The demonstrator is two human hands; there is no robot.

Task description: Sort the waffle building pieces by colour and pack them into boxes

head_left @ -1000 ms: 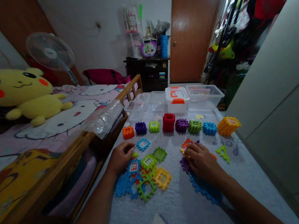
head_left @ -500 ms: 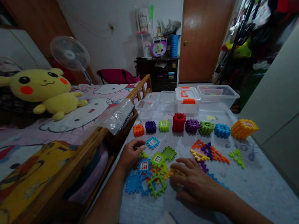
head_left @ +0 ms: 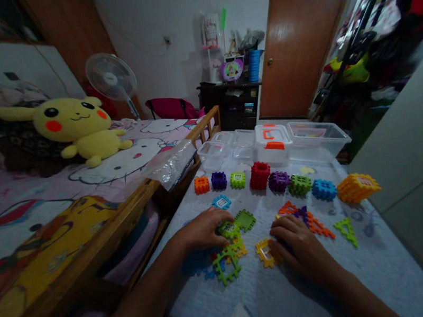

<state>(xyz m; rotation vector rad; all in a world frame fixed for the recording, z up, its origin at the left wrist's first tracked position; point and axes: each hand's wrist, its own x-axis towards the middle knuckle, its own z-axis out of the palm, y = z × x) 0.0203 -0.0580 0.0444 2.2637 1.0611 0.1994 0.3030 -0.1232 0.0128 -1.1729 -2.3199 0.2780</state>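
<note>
My left hand point(head_left: 204, 230) reaches over the pile of plastic building tiles. Its thumb and fingers close on the edge of a green window tile point(head_left: 229, 228). Beneath it lie a light green frame tile point(head_left: 227, 266) and blue tiles point(head_left: 203, 273), partly hidden by the hand. My right hand point(head_left: 299, 243) rests palm down, thumb apart from its fingers. The thumb touches a yellow frame tile point(head_left: 265, 253), while the fingertips lie over the near end of the triangle tiles. An orange triangle tile point(head_left: 320, 227) and a purple triangle tile point(head_left: 302, 213) show beyond the right hand.
Tiles stand stacked by colour in a row, among them a red stack point(head_left: 260, 176) and a yellow stack point(head_left: 356, 188). Behind them are clear plastic boxes point(head_left: 318, 137). A blue window tile point(head_left: 221, 202) and a green triangle point(head_left: 346, 232) lie apart. A wooden bed rail point(head_left: 137, 198) borders the left.
My left hand has moved right onto the green window tile. My right hand has shifted right, uncovering the yellow frame tile. The camera view has turned slightly left.
</note>
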